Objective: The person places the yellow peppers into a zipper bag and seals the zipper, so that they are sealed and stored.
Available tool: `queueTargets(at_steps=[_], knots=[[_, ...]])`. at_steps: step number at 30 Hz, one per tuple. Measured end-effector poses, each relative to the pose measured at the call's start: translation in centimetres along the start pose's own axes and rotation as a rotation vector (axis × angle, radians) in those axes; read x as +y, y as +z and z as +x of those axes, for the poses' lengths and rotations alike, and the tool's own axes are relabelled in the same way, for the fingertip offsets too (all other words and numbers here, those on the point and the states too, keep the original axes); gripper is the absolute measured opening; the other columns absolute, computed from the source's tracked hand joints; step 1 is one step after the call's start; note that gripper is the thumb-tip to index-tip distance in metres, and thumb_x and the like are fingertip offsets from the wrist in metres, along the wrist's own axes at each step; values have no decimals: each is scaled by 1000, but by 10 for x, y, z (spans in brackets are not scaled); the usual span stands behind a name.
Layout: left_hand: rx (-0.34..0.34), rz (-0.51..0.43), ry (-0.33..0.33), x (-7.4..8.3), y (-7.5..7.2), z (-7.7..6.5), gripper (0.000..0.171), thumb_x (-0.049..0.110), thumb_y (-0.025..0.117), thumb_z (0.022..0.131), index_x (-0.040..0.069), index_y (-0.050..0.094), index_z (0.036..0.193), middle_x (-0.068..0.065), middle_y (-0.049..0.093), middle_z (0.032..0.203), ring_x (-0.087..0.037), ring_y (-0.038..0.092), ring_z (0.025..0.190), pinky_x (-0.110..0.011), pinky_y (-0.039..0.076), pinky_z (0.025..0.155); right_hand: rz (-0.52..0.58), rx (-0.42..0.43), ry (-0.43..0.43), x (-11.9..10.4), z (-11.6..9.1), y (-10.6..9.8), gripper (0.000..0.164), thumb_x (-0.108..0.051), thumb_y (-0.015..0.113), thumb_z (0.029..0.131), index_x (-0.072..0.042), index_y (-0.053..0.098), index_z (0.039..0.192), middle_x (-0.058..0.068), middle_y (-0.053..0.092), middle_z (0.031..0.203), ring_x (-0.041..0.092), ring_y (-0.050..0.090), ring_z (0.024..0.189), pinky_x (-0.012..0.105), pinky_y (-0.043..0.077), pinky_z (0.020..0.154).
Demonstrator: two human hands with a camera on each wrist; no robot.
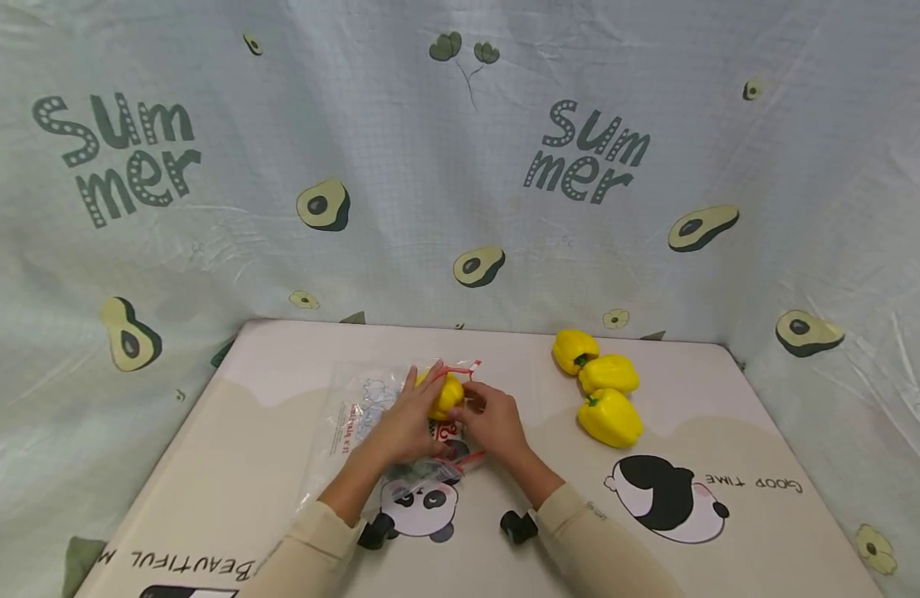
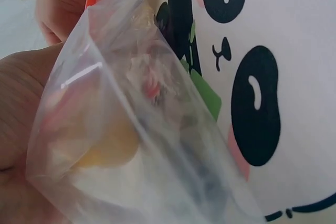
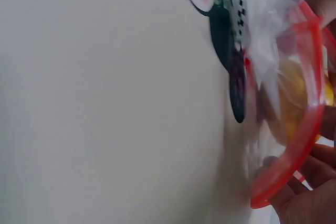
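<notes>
A clear plastic zip bag (image 1: pixel 339 429) with a red-edged mouth lies on the table, its opening to the right. My left hand (image 1: pixel 409 425) holds it near the mouth, with thumb and fingers spread wide apart. At the opening, my right hand (image 1: pixel 496 422) grips a yellow bell pepper (image 1: pixel 450 397) with its fingertips. In the right wrist view the red edge (image 3: pixel 316 72) curves around the pepper (image 3: pixel 287 98), which shows through the film. Clear film (image 2: pixel 121 93) covers much of the left wrist view, blurring the yellow shape behind it.
Three more yellow bell peppers (image 1: pixel 609 417) lie in a cluster to the right of the hands. Panda prints (image 1: pixel 665 498) mark the pale table cover. An avocado-patterned curtain (image 1: pixel 400 166) hangs behind the table and along its sides.
</notes>
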State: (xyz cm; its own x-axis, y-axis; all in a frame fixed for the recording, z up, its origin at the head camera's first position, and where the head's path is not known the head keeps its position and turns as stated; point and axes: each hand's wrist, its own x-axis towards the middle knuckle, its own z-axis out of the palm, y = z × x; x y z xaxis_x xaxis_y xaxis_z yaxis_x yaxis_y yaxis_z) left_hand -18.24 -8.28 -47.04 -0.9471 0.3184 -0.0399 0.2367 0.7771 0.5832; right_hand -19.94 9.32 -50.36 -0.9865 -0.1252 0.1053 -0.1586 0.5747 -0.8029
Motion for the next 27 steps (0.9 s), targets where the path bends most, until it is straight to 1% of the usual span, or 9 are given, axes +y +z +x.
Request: queueTargets(at_steps=[4,8,11,14,16,19,22,25,27], knots=[[-12,-1,-5,-2,1,-2,116,19,97,71,20,30,166,6,15,177,-40,2,165,-79,31,114,-30,-25,18,0,3,0,47,-22,77,95,-8,67,138,14,76,126,32,75,113,43,62,98],[-6,2,-9,-2,1,-2,116,18,97,71,19,30,166,7,15,177,-41,-1,165,-76,33,116,-73,-51,34,-3,7,1,50,-27,75,96,-12,65,143,13,77,125,30,75,111,43,62,96],[-12,-5,-11,0,0,-2,116,17,96,71,19,30,166,8,14,177,-41,-3,165,-81,28,113,-101,-54,34,-6,8,0,51,-29,76,96,-12,64,143,12,78,122,29,76,108,43,62,94],[-23,-6,-14,2,0,-2,115,17,96,71,19,31,165,8,13,178,-40,-3,165,-89,22,107,-96,-44,50,-7,7,-1,50,-28,77,95,-10,66,141,11,79,119,28,76,106,43,62,93],[-25,0,-20,3,-1,-2,115,18,97,70,19,32,165,8,14,178,-40,-3,165,-91,21,105,-88,-35,60,-8,7,-1,49,-27,77,95,-9,67,140,11,80,117,28,76,106,43,63,93],[-23,11,-31,6,-1,-3,116,17,97,70,19,32,165,8,15,177,-39,-3,165,-90,22,105,-91,-29,69,-9,7,0,48,-28,76,96,-10,67,139,11,80,115,28,76,106,43,63,92],[-25,7,-10,9,-2,-3,115,17,97,70,18,31,165,6,15,177,-40,-3,165,-90,24,105,-108,-20,87,-12,9,1,47,-29,75,97,-13,67,140,11,80,115,29,75,106,43,63,90],[-34,-1,7,11,-3,-3,115,17,96,71,16,30,165,5,14,178,-39,-4,165,-85,28,110,-126,-15,107,-14,10,2,47,-32,73,98,-16,67,141,12,80,115,30,74,106,44,62,89],[-28,-7,10,10,-3,-2,115,17,96,71,14,30,165,4,14,178,-39,-3,165,-77,29,117,-137,-15,107,-15,11,2,47,-33,73,98,-17,66,142,12,80,114,30,73,106,44,61,89]])
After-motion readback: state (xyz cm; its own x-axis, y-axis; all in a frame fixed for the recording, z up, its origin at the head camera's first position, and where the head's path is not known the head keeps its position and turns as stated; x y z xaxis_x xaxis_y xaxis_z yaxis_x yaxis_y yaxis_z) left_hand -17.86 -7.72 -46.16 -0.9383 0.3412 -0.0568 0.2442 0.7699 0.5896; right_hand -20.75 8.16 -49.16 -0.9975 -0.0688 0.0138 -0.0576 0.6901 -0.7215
